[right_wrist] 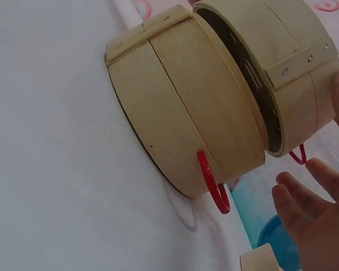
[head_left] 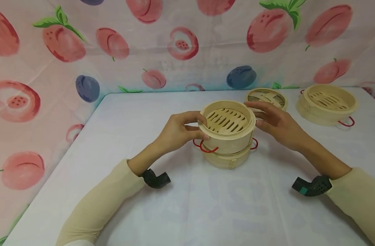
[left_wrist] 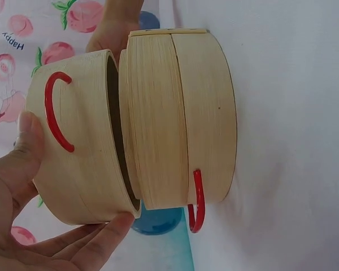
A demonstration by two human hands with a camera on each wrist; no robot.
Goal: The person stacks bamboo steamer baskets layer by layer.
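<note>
Two round bamboo steamer baskets with red handles stand one over the other in the middle of the table. My left hand [head_left: 182, 131] grips the wall of the upper basket [left_wrist: 82, 169], thumb and fingers on either side of it. That basket is raised at a tilt, and a dark gap shows under its rim in both wrist views. Below it, the lower basket [right_wrist: 164, 101] rests on the white cloth. My right hand [head_left: 278, 124] is at the right side of the upper basket with its fingers spread, fingertips right at the rim. The slatted floor shows inside.
Behind the right hand lies a round woven bamboo lid [head_left: 267, 95]. Farther right stands another wide steamer basket [head_left: 325, 112] with red handles. A fruit-printed cloth [head_left: 181, 68] hangs along the back of the white table [head_left: 162, 212].
</note>
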